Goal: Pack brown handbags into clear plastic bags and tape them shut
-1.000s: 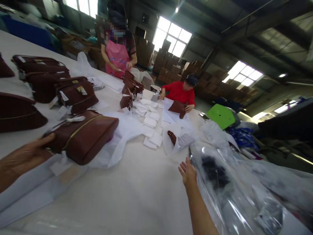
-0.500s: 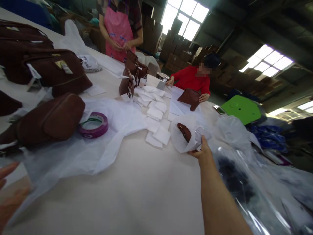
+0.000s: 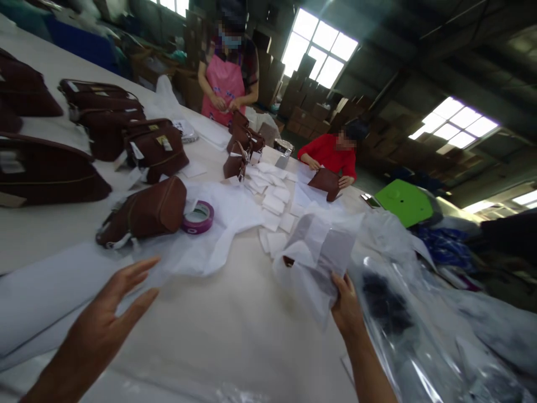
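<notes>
Left hand (image 3: 111, 313) was spread, grasping nothing, toward the bench's (image 3: 235, 330) near left corner. Right hand (image 3: 347, 307) grasped a white wrapper (image 3: 316, 268) by its side, near the bench's right edge; a brown item (image 3: 288, 261) showed partly inside. Beyond the left hand lay a brown bag (image 3: 155, 208), a purple tape roll (image 3: 201, 228) just beside it. At the far edge was a person in red (image 3: 331, 152).

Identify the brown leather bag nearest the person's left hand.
The brown leather bag beside the round purple tape roll; the other brown bags sit farther from the left hand.
</notes>
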`<state>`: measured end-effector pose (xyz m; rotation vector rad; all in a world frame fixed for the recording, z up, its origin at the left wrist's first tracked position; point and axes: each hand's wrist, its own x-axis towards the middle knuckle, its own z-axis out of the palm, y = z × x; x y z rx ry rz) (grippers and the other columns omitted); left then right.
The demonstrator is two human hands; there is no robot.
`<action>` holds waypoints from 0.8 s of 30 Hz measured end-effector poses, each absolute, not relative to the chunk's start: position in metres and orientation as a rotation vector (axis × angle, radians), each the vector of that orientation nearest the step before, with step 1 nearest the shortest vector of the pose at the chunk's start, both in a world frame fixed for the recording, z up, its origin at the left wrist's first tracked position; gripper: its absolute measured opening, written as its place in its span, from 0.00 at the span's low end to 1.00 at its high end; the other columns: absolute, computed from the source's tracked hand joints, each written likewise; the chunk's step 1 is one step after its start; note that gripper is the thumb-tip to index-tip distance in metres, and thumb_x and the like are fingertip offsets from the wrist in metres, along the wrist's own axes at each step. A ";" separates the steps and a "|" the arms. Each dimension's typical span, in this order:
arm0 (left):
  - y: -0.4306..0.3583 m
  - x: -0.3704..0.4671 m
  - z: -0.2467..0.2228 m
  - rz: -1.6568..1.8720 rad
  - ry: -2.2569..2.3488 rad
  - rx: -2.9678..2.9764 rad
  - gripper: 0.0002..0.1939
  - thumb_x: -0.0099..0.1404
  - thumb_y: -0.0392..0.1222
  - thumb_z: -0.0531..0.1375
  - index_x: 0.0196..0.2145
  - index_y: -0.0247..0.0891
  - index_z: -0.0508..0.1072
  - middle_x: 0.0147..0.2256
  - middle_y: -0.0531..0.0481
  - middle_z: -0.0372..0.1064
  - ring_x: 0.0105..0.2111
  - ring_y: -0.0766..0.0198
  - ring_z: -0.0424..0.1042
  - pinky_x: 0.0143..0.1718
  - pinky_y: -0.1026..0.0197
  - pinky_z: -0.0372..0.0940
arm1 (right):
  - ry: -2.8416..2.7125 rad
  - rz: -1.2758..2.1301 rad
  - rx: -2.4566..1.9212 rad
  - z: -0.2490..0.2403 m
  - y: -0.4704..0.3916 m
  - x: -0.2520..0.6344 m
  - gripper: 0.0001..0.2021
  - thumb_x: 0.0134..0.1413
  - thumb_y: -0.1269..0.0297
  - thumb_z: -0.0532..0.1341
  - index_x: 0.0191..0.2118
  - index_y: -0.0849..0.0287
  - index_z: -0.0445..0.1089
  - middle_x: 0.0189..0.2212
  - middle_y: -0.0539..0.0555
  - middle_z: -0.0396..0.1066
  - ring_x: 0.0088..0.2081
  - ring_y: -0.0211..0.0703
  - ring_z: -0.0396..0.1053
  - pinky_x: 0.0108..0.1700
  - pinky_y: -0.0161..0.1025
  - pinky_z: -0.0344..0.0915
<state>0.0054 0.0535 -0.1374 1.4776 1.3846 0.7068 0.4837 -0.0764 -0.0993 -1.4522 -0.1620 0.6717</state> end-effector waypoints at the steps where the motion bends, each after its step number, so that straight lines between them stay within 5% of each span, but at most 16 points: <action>1: 0.048 0.017 -0.125 0.780 1.385 1.415 0.32 0.54 0.67 0.61 0.56 0.69 0.63 0.63 0.65 0.60 0.64 0.49 0.59 0.62 0.45 0.60 | -0.200 0.748 -1.438 -0.090 -0.098 0.463 0.37 0.34 0.58 0.74 0.56 0.51 0.67 0.44 0.52 0.76 0.41 0.47 0.75 0.40 0.40 0.73; 3: 0.036 0.036 -0.105 0.798 1.201 1.327 0.38 0.54 0.69 0.62 0.56 0.47 0.67 0.62 0.44 0.63 0.62 0.44 0.62 0.62 0.43 0.59 | -0.245 0.911 -1.427 -0.076 -0.141 0.420 0.39 0.38 0.55 0.73 0.60 0.50 0.64 0.46 0.53 0.76 0.44 0.51 0.75 0.45 0.44 0.73; 6: 0.008 0.042 -0.089 0.636 0.955 1.127 0.48 0.50 0.72 0.65 0.59 0.39 0.63 0.63 0.33 0.59 0.64 0.43 0.57 0.62 0.45 0.57 | -0.237 1.136 -1.411 -0.070 -0.203 0.353 0.44 0.41 0.51 0.72 0.65 0.50 0.59 0.50 0.56 0.75 0.48 0.57 0.74 0.49 0.51 0.71; 9: -0.034 0.021 -0.087 0.387 0.717 0.915 0.48 0.50 0.72 0.66 0.61 0.43 0.62 0.64 0.37 0.58 0.64 0.46 0.58 0.60 0.47 0.59 | -0.235 1.336 -1.352 -0.076 -0.253 0.296 0.47 0.40 0.48 0.72 0.67 0.50 0.55 0.54 0.59 0.72 0.54 0.63 0.70 0.53 0.56 0.68; 15: -0.121 -0.039 -0.089 0.365 0.547 0.712 0.42 0.45 0.59 0.75 0.54 0.38 0.72 0.54 0.40 0.71 0.54 0.47 0.69 0.55 0.52 0.64 | -0.527 1.602 -1.343 -0.073 -0.302 0.233 0.47 0.30 0.50 0.77 0.61 0.50 0.64 0.62 0.59 0.64 0.63 0.63 0.59 0.62 0.55 0.58; 24: -0.122 -0.078 -0.050 0.530 0.556 0.843 0.38 0.43 0.56 0.75 0.49 0.34 0.75 0.47 0.41 0.76 0.50 0.48 0.72 0.53 0.53 0.65 | -0.878 1.709 -1.381 0.002 -0.277 0.185 0.38 0.36 0.63 0.73 0.59 0.52 0.67 0.58 0.56 0.68 0.60 0.58 0.63 0.61 0.51 0.59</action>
